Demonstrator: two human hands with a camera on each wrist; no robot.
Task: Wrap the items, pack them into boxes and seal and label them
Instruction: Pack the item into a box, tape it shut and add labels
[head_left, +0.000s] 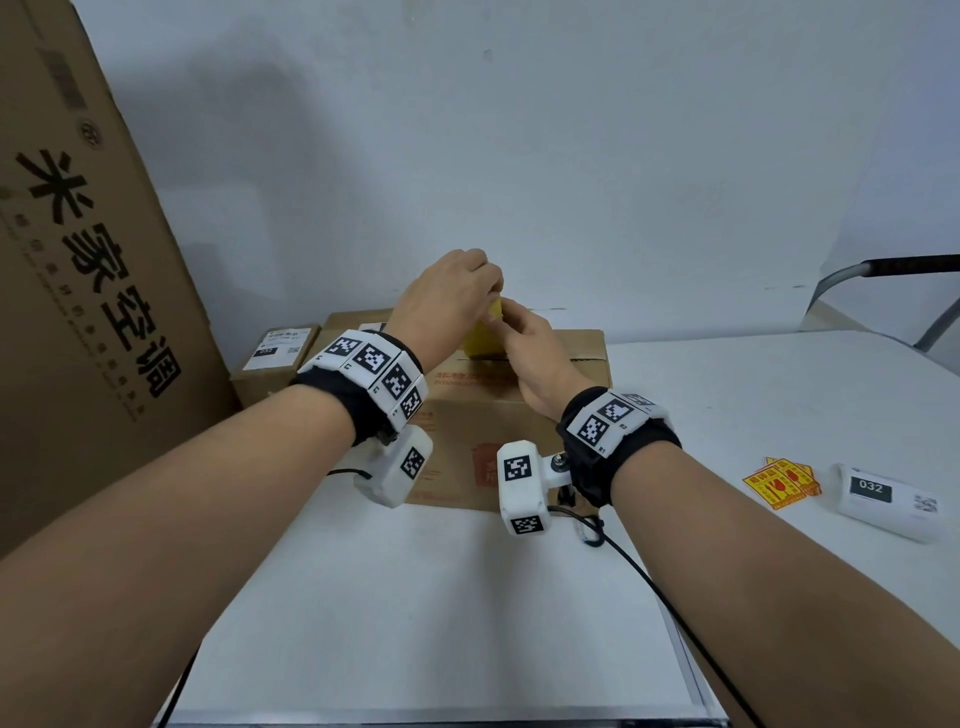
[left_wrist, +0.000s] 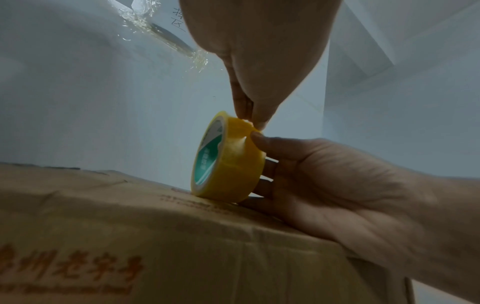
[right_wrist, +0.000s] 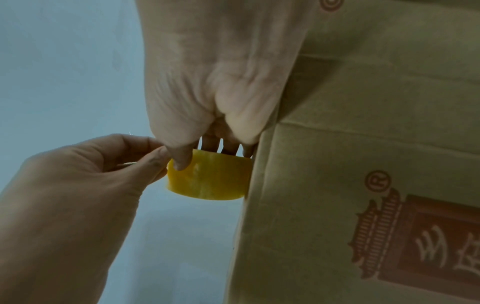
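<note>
Tape roll (left_wrist: 228, 162) stands mid-frame on the carton (head_left: 519, 410), your right hand (head_left: 530, 353) clasping it, left hand (head_left: 447, 296) pinching its loose end; next, pull a strip free.

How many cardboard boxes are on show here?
4: a huge printed carton at far left, a small labelled box beside it, another box behind the left wrist, and the centre box under the tape roll. Others may be hidden.

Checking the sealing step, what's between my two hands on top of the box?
The yellow tape roll, standing on the box; left wrist view shows it.
</note>
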